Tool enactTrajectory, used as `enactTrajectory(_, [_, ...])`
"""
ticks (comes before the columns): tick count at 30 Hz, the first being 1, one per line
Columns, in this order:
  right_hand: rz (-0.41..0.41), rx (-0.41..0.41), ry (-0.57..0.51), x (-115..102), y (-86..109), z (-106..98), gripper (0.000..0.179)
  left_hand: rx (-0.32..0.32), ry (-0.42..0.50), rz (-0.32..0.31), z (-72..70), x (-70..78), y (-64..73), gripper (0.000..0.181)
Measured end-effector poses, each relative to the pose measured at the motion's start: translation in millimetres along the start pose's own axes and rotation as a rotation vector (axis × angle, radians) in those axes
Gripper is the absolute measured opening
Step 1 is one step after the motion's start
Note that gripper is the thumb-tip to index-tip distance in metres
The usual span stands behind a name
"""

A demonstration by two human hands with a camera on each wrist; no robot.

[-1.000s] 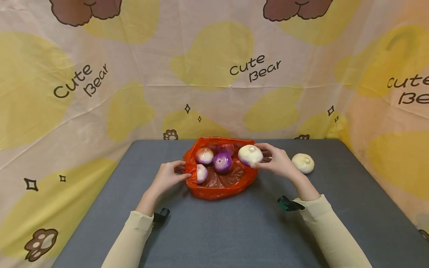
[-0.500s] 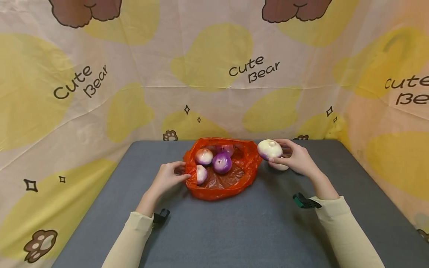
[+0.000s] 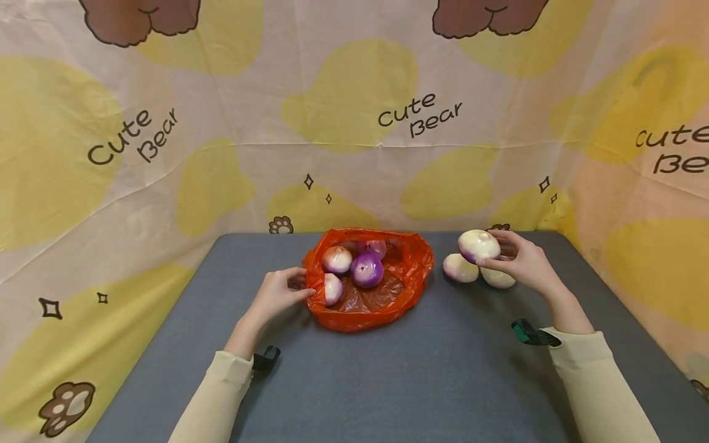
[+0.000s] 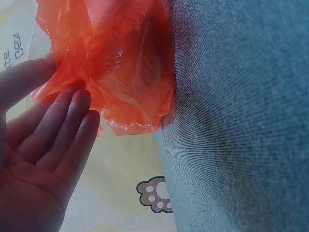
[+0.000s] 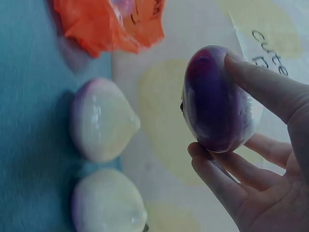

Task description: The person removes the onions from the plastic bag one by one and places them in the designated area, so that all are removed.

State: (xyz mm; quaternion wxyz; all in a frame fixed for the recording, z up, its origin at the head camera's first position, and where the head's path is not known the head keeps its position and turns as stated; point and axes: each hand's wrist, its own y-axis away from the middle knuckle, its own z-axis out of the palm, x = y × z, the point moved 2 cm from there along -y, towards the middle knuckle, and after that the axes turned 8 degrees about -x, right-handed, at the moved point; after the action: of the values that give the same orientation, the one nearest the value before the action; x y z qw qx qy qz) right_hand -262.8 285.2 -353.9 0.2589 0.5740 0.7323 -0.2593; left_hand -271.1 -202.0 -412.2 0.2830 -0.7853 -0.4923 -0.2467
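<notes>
My left hand pinches the left rim of a red plastic bag, thumb inside the edge. Several purple-and-white onions lie in the open bag, among them a deep purple onion. On the right, my right hand grips a white-and-purple onion between thumb and fingertips, raised above the table. Its purple underside faces the right wrist view. Below it, two pale onions rest side by side, a left onion and a right onion partly covered by the hand.
A dark grey cloth-covered table lies under everything. Behind and along both sides hangs a patterned fabric backdrop, meeting the table's back edge just behind the bag. Each wrist wears a small black camera mount.
My right hand has carried its onion from over the bag's right side out to the right, above the two pale onions. The left hand and bag stay put.
</notes>
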Motion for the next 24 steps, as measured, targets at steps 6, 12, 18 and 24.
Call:
enactTrajectory(6, [0.035, 0.02, 0.024, 15.2, 7.0, -11.8, 0.078, -0.002, 0.0, -0.002, 0.3, -0.9, -0.1, 0.032])
enactTrajectory(12, [0.064, 0.051, 0.029, 31.2, 12.8, -20.3, 0.076, -0.006, -0.001, -0.007, -0.2, -2.3, -0.2, 0.032])
enactTrajectory(18, [0.11, 0.056, 0.013, 45.8, 19.0, -26.9, 0.077, -0.009, 0.004, -0.008, -0.8, -1.0, 0.2, 0.032])
enactTrajectory(24, [0.115, 0.052, -0.008, 61.0, 25.5, -32.9, 0.075, -0.007, -0.007, 0.002, -0.3, -0.3, 0.4, 0.032])
